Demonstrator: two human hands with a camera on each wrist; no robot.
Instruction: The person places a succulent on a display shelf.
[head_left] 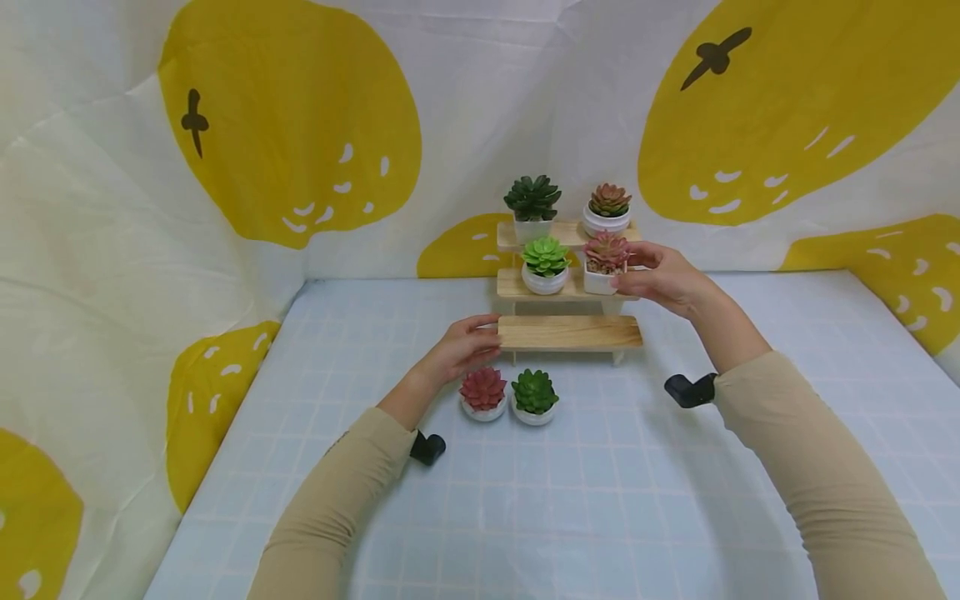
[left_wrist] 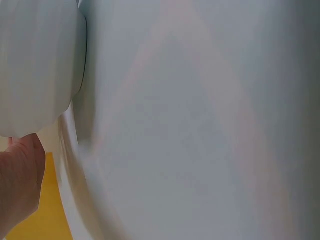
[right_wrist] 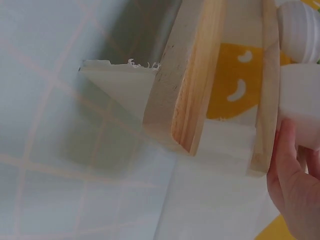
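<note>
Right hand (head_left: 663, 279) pinching the square-potted pink succulent (head_left: 605, 260) between thumb and fingers, right there on the middle step (head_left: 507, 285) of the wooden stand (head_left: 576, 287), beside the bright-green succulent (head_left: 545, 265); left hand (head_left: 463, 346) at the lowest step's (head_left: 570, 332) left end, gripping or merely touching, can't tell, red succulent (head_left: 483, 395) near it on the counter (head_left: 570, 500)

Both sleeved forearms (head_left: 341, 500) angle inward from the near side, the left hand (head_left: 459, 346) pointing its fingers (head_left: 477, 323) to the right (how far they curl is hard to make out), while the right hand (head_left: 666, 279), reaching farther forward, turns its fingertips leftward and pinches between thumb (head_left: 632, 284) and fingers.
</note>
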